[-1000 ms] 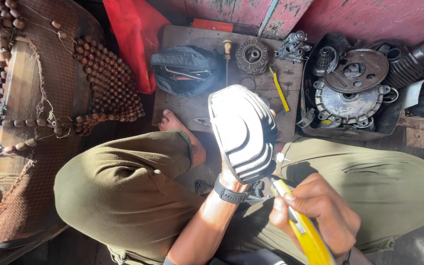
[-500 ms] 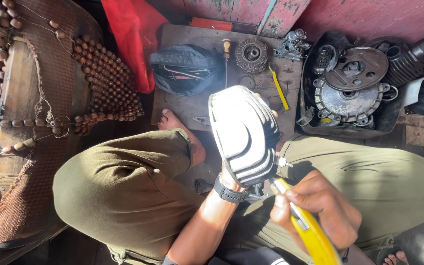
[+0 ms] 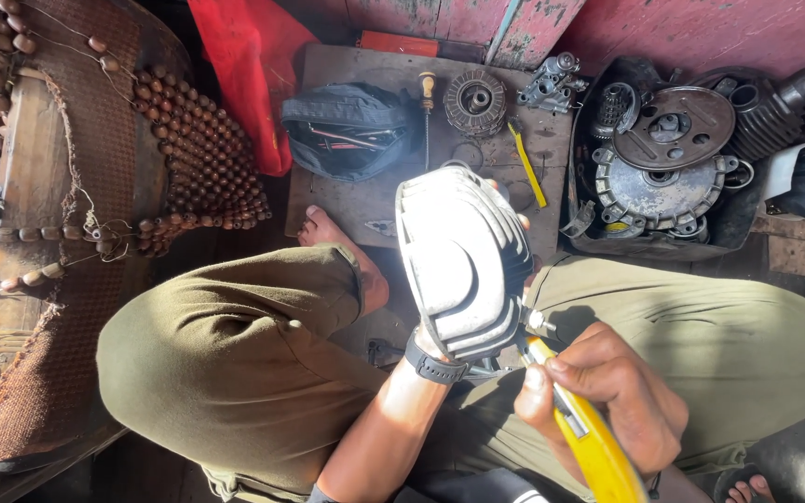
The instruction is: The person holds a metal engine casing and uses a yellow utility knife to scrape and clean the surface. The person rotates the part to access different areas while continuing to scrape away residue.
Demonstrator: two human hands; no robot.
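A finned, silver-grey metal engine cylinder (image 3: 458, 256) stands upright between my knees. My left hand (image 3: 432, 346) grips it from underneath; most of that hand is hidden behind the fins, and a dark watch sits on the wrist. My right hand (image 3: 607, 396) is closed around a yellow-handled tool (image 3: 581, 433). The tool's tip touches a small metal stud (image 3: 538, 321) at the cylinder's lower right edge.
On a wooden board (image 3: 375, 200) ahead lie an open black tool pouch (image 3: 351, 130), a screwdriver (image 3: 427, 107), a round clutch part (image 3: 475, 101) and a yellow strip (image 3: 528, 163). A black tray (image 3: 668, 154) of engine covers sits at the right. A beaded seat cover (image 3: 193, 149) lies left.
The cylinder has shifted slightly lower and tilted toward me. My right hand has moved the yellow tool's tip up to the stud at the cylinder's lower edge.
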